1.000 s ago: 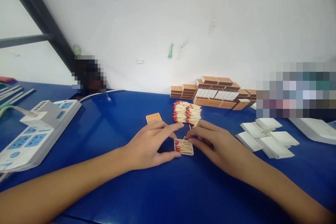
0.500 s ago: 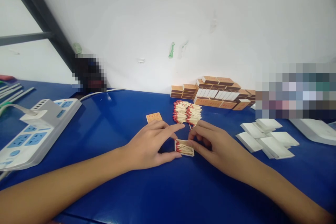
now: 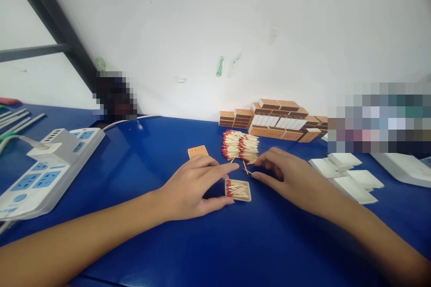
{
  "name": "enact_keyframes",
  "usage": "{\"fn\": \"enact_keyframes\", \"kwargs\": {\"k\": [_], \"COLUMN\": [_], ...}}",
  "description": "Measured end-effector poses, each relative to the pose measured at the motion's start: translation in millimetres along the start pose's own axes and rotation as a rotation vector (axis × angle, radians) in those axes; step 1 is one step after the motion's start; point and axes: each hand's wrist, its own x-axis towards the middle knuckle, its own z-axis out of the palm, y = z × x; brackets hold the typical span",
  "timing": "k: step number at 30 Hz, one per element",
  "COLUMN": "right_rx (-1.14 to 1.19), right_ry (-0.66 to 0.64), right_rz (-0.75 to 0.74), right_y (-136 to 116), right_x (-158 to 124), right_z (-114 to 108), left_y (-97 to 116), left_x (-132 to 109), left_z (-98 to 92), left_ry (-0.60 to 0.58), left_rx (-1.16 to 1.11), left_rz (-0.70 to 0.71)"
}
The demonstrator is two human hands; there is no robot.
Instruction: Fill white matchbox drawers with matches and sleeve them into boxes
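Note:
A small open matchbox tray [image 3: 249, 186] lies on the blue table, partly filled with red-tipped matches [image 3: 237, 189]. My left hand [image 3: 195, 186] steadies the tray's left end between thumb and a finger, its index stretched out above. Just beyond the tray, my right hand [image 3: 286, 177] has thumb and fingers apart. Its thumb tip is close to loose matches [image 3: 246, 168] on the table; I cannot tell whether it touches them. Farther back lies a large pile of matches [image 3: 239, 145], heads mostly to the left. An orange matchbox sleeve [image 3: 198, 151] rests behind my left hand.
Stacked matchboxes [image 3: 278, 119] stand against the white wall. Several white trays [image 3: 353, 188] lie in a heap to the right of my right hand. At the left is a power strip [image 3: 50, 175] with a plugged-in adapter and a cable.
My right hand has drawn back from the tray, up and to the right, and its fingers have spread. The tray's matches show more fully. My left hand stays at the tray.

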Motion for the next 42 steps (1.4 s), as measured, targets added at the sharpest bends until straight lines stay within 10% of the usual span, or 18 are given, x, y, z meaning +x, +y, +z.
{"fn": "enact_keyframes", "kwargs": {"k": [42], "right_rx": [0.035], "right_ry": [-0.041], "right_rz": [-0.025], "right_y": [17.9], "right_x": [4.3], "right_z": [7.1], "left_y": [-1.0], "left_x": [-0.4], "left_z": [0.6], "left_ry": [-0.048], "left_rx": [0.013], "left_rz": [0.022]}}
